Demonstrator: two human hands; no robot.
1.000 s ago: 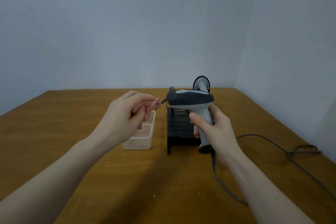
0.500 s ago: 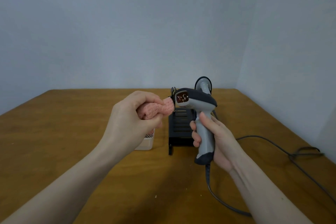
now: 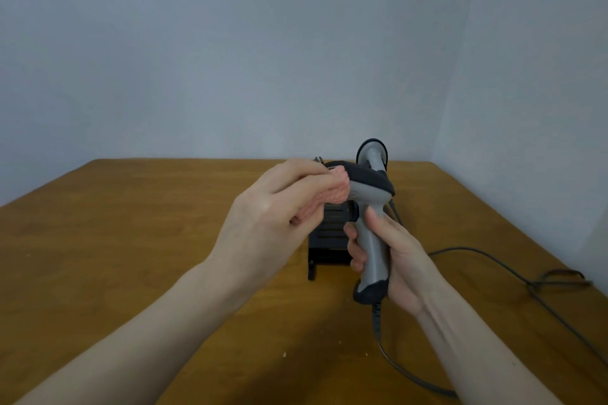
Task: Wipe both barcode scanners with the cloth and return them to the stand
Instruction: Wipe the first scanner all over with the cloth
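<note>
My right hand grips the grey handle of a grey and black barcode scanner, held upright above the table. My left hand holds a folded pink cloth and presses it against the scanner's front face. Behind the scanner stands the black stand. A second scanner sits at the back of the stand, only its top showing.
The wooden table fills the lower view. The held scanner's grey cable trails down toward me. Another cable runs across the right of the table. Walls meet in a corner behind the right side.
My left hand has brought the pink cloth up and onto the scanner's front. My right hand has tilted the scanner slightly. The small clear box is now hidden behind my left hand.
</note>
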